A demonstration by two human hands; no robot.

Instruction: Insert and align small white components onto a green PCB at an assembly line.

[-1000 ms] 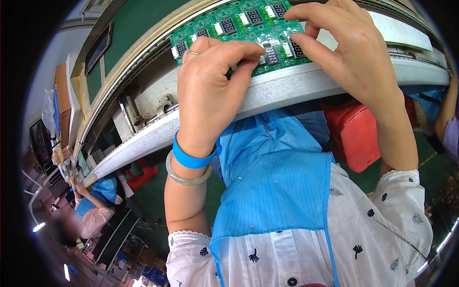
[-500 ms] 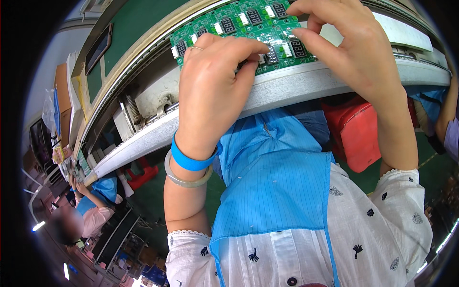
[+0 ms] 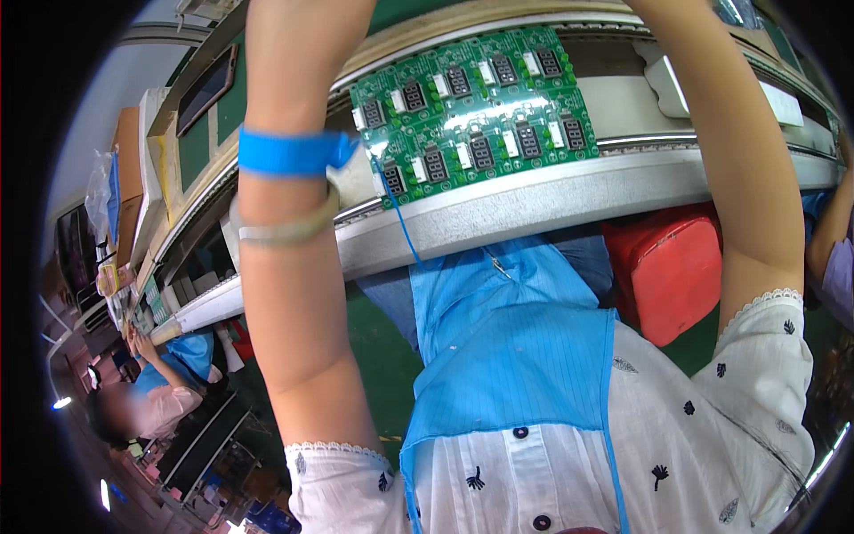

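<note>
Green circuit board [image 3: 471,116], with black displays [image 3: 458,81] and white plugs [image 3: 532,63] in two rows, lying flat just behind the near metal rail [image 3: 534,200]. In front of its left corner, blue cord [image 3: 407,233] from the wristband [image 3: 285,153]. Farther out, left hand [image 3: 307,53] cut off by the top edge, right hand out of view — cannot tell whether open or closed, for both.

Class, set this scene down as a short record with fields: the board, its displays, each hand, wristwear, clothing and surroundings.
Board: green circuit panel alongside the near metal rail
Displays: ten dark digit displays, two rows of five
Left hand: partly visible; fingers beyond the top edge
Right hand: out of view; forearm shows
Left wrist: blue band, pale bangle
Clothing: blue apron, white patterned shirt
Surroundings: co-worker at left
</note>
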